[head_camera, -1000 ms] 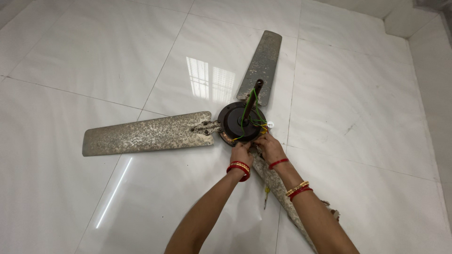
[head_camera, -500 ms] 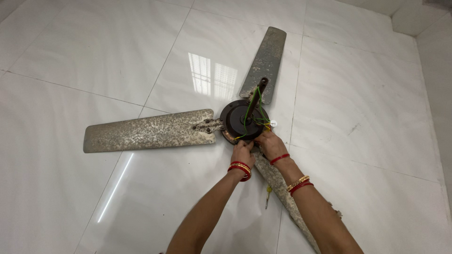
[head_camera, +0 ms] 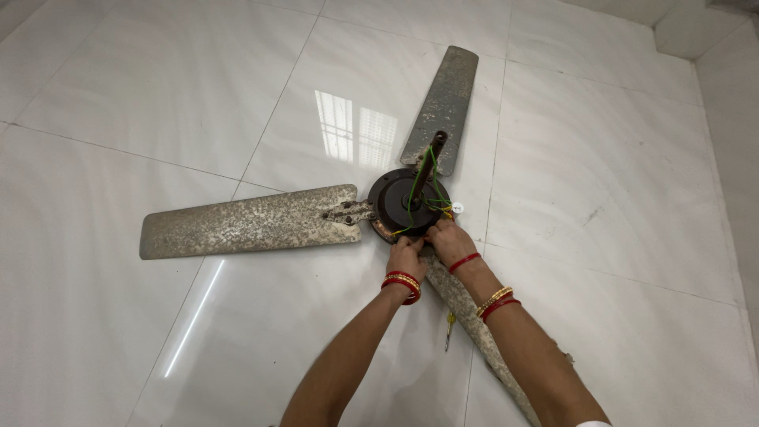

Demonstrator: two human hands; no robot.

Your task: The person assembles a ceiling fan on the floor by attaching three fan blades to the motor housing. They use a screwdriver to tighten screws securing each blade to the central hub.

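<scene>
Little had shifted since the earlier frame: my left hand and right hand stayed pinched at the near rim of the dark round fan motor on the white tiled floor, between its rusty speckled blades. I judged a fastening was being worked; next called for steady twisting.

White tile floor; rusty ceiling fan, small screwdriver lying on it.

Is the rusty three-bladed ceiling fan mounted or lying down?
Lying down: the rusty three-bladed ceiling fan rests flat on the white tiled floor, rod up.
</scene>
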